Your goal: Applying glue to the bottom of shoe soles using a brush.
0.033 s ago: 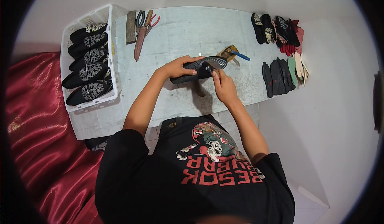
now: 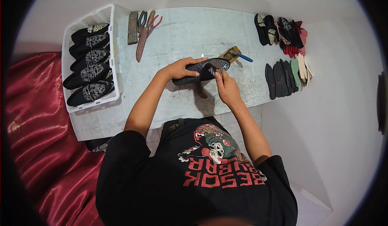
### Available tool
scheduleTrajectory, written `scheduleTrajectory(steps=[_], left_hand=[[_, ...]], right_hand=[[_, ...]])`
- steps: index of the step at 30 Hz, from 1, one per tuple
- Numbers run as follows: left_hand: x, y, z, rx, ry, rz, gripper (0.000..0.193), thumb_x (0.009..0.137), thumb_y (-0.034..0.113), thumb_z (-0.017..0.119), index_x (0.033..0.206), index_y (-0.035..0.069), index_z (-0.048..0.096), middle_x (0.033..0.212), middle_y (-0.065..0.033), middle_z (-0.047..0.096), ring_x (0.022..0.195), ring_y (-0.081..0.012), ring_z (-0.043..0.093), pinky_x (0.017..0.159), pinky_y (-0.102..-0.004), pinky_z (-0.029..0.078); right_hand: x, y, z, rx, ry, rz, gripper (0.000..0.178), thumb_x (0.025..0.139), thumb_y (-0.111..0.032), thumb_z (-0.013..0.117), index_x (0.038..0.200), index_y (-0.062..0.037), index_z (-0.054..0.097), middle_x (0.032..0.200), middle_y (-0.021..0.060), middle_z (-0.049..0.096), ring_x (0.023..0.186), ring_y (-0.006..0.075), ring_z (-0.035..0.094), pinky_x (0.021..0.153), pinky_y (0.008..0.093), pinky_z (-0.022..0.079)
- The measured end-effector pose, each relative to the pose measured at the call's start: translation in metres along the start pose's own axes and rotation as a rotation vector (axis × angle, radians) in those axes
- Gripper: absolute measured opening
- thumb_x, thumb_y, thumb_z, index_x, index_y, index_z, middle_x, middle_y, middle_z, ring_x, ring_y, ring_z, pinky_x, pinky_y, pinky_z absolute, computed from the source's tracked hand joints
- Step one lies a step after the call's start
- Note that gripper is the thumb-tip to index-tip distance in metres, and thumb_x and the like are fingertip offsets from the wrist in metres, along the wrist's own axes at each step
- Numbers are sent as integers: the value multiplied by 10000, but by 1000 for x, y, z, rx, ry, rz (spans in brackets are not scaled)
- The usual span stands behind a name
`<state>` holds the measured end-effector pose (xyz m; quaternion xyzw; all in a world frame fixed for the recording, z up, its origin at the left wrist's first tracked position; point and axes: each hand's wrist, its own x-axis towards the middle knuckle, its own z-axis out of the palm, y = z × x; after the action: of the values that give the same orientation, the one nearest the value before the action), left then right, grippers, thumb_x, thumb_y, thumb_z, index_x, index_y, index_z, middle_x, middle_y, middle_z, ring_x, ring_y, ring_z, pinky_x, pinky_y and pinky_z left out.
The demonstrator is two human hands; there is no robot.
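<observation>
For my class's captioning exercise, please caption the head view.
Left hand holds a black shoe, right hand at its edge, over a pale worktable.

Cannot see all left fingers (image 2: 196, 60) behind the shoe (image 2: 203, 71), identify the blurred thing (image 2: 218, 69) in right fingers (image 2: 218, 79), or follow red cloth (image 2: 44, 153) past the edge.

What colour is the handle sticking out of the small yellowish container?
The handle is blue, best seen in the head view.

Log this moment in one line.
Left hand: grips black shoe; right hand: at shoe's right end; white basket: holds patterned shoes
</observation>
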<state>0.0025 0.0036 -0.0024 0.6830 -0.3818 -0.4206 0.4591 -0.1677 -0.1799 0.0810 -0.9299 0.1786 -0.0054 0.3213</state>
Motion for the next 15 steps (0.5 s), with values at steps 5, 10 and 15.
scheduleTrajectory(steps=[5,10,15], left_hand=[[-2,-13,6,17,43,135,760,890,255,758,1560,345,412,1120,-109,619,1043,-260,574,1003,-365,432],[-2,-3,3,4,0,65,753,889,246,753,1552,367,417,1215,-129,626,1132,-284,585,1041,-381,431],[-1,-8,2,5,2,91,766,875,232,758,1545,386,421,1306,-146,613,1217,-306,579,1080,-388,423]], right_hand=[[-7,-25,-14,-59,-150,29,481,1053,-464,447,969,-10,581,734,277,662,761,496,661,668,565,496],[-16,-17,4,-139,-149,42,493,1051,-480,437,946,-18,573,722,273,657,759,494,660,662,571,493],[-9,-31,-4,-153,-234,101,479,1053,-470,440,931,-22,558,717,269,658,746,493,658,645,567,492]])
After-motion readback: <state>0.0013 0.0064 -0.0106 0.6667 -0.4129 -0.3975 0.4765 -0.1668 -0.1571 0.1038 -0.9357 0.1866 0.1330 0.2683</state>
